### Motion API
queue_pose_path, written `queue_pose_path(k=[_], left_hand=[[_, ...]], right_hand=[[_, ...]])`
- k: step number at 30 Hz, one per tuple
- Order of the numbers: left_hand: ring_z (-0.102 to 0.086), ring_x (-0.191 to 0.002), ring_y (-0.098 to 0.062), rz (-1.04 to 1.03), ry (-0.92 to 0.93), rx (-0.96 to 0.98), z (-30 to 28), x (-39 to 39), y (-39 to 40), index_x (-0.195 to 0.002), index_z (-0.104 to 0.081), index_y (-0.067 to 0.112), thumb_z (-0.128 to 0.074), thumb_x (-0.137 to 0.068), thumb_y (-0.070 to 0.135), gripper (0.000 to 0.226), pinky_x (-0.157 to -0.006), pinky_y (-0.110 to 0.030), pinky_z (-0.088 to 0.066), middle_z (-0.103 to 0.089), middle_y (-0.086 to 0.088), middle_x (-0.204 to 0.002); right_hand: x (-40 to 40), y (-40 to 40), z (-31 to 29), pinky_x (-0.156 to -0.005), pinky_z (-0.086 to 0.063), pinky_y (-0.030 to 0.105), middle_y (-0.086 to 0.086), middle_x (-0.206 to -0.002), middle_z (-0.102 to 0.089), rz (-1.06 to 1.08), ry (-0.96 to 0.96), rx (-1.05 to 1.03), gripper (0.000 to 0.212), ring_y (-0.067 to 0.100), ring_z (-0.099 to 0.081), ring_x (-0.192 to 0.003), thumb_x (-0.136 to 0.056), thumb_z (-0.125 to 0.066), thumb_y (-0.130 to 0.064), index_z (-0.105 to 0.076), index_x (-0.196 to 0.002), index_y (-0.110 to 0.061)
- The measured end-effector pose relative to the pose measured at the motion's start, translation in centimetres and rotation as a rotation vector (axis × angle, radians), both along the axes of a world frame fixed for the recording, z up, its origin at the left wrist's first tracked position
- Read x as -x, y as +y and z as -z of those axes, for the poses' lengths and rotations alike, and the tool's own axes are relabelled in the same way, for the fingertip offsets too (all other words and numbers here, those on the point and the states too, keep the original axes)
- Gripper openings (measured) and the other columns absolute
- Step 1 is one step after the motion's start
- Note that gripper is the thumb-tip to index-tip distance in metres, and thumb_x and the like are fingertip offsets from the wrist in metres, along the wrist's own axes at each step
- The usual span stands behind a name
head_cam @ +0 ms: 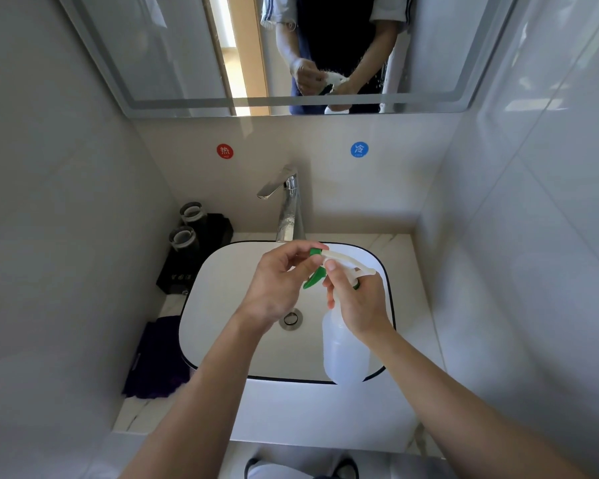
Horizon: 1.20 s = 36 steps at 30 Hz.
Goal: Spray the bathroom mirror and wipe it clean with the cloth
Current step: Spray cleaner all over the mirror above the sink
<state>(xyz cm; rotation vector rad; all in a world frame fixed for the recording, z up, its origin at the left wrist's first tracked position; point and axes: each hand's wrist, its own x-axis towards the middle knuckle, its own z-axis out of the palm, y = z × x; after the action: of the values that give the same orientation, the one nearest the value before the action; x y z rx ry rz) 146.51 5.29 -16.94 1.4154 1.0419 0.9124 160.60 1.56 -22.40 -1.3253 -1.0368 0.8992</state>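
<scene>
A translucent white spray bottle with a green trigger and nozzle is held over the white sink basin. My right hand grips its neck below the spray head. My left hand pinches the green nozzle tip at the front of the head. The mirror hangs on the wall above and reflects both hands and the bottle. A dark purple cloth lies on the counter left of the basin, touched by neither hand.
A chrome tap rises behind the basin. Two glasses stand on a black tray at the back left. Red and blue round stickers mark the wall above. Tiled walls close in on both sides.
</scene>
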Motion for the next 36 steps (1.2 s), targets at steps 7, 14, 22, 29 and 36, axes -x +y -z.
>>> queue_pose_path(k=[7,14,22,29,36], left_hand=[[-0.058,-0.08,-0.011,-0.047,0.002,0.051,-0.2,-0.4,-0.9,-0.102,-0.075,0.006,-0.059,-0.102,0.017,0.019,-0.076,-0.022,-0.048,-0.069,-0.004,-0.087],[-0.057,-0.084,-0.019,0.017,-0.058,0.053,-0.8,-0.1,-1.0,-0.121,-0.07,0.012,-0.046,-0.106,0.006,0.029,-0.08,-0.025,-0.048,-0.061,-0.015,-0.092],[-0.056,-0.077,-0.016,-0.062,0.0,0.02,-0.5,-0.7,-1.5,-0.101,-0.067,-0.003,-0.048,-0.107,0.014,0.026,-0.072,-0.022,-0.047,-0.064,-0.012,-0.083],[-0.063,-0.089,-0.012,-0.024,0.009,0.067,-1.3,-0.3,-1.9,-0.113,-0.073,0.018,-0.032,-0.109,0.043,0.049,-0.089,-0.033,-0.05,-0.07,-0.003,-0.095],[-0.054,-0.058,0.001,-0.047,-0.024,-0.003,-1.2,-1.5,-2.6,-0.113,-0.058,-0.011,-0.035,-0.108,0.0,0.026,-0.059,-0.009,-0.043,-0.057,-0.006,-0.077]], right_hand=[[0.1,-0.3,-0.3,-0.056,-0.047,0.031,0.024,-0.064,-0.06,-0.006,0.003,-0.01,0.057,0.022,-0.056,-0.051,-0.085,-0.058,-0.056,-0.066,-0.07,-0.002],[-0.1,-0.4,-0.4,-0.057,-0.047,0.027,0.024,-0.065,-0.06,-0.013,-0.004,-0.009,0.048,0.022,-0.055,-0.052,-0.091,-0.059,-0.049,-0.064,-0.065,-0.008],[0.0,-0.5,-0.3,-0.059,-0.047,0.037,0.024,-0.066,-0.06,-0.021,-0.012,-0.013,0.058,0.024,-0.057,-0.052,-0.086,-0.057,-0.056,-0.064,-0.07,-0.001],[-0.1,-0.6,-0.2,-0.059,-0.047,0.028,0.022,-0.063,-0.06,-0.028,-0.023,-0.023,0.06,0.022,-0.057,-0.053,-0.087,-0.055,-0.058,-0.064,-0.069,-0.001],[0.0,-0.4,-0.1,-0.058,-0.047,0.031,0.021,-0.064,-0.061,-0.029,-0.01,-0.029,0.063,0.021,-0.056,-0.051,-0.086,-0.057,-0.06,-0.066,-0.073,0.001]])
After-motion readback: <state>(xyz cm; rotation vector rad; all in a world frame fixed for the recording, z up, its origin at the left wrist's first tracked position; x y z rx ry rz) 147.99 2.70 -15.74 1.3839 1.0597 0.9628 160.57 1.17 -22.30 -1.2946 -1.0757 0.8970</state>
